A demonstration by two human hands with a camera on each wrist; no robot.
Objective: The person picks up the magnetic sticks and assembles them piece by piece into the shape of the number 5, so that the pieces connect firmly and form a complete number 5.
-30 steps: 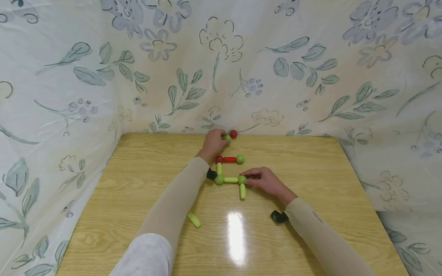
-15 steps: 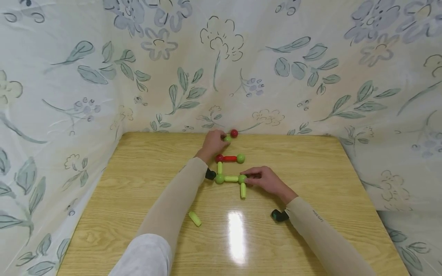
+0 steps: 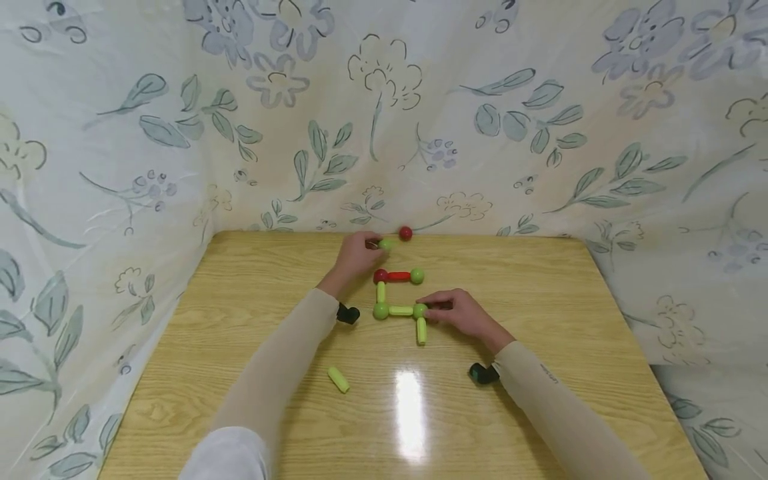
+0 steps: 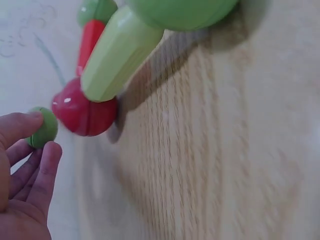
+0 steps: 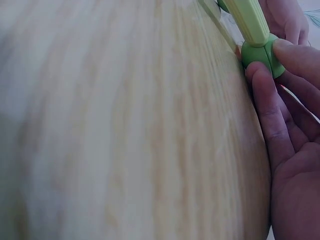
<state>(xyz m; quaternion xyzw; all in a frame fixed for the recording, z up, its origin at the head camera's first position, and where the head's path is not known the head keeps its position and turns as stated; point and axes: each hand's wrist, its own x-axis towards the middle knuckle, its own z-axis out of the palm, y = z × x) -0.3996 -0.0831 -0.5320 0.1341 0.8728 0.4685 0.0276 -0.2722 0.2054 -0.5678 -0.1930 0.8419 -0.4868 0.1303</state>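
Note:
Near the table's back edge, my left hand (image 3: 358, 255) pinches a loose green ball (image 4: 45, 127) between thumb and fingers. My right hand (image 3: 465, 315) grips the corner green ball (image 3: 420, 311) of a toy chain of balls and rods lying on the table. From that ball one yellow-green rod (image 3: 422, 331) points toward me, its near end bare. Another rod (image 3: 401, 311) runs left to a second green ball (image 3: 381, 310). Beyond it come an upright-lying rod (image 3: 381, 292), a dark red ball (image 3: 381, 275), a red rod (image 3: 399, 276) and a green end ball (image 3: 417, 275).
A single red ball (image 3: 405, 233) sits at the back edge by the floral cloth (image 3: 384, 133). One loose yellow-green rod (image 3: 339, 379) lies on the wooden table (image 3: 540, 287), front left. Black wrist cameras (image 3: 483, 373) stick out from under both sleeves.
My left hand has drawn back left and slightly toward me with the green ball, away from the red ball. The right hand stays on the chain's corner ball.

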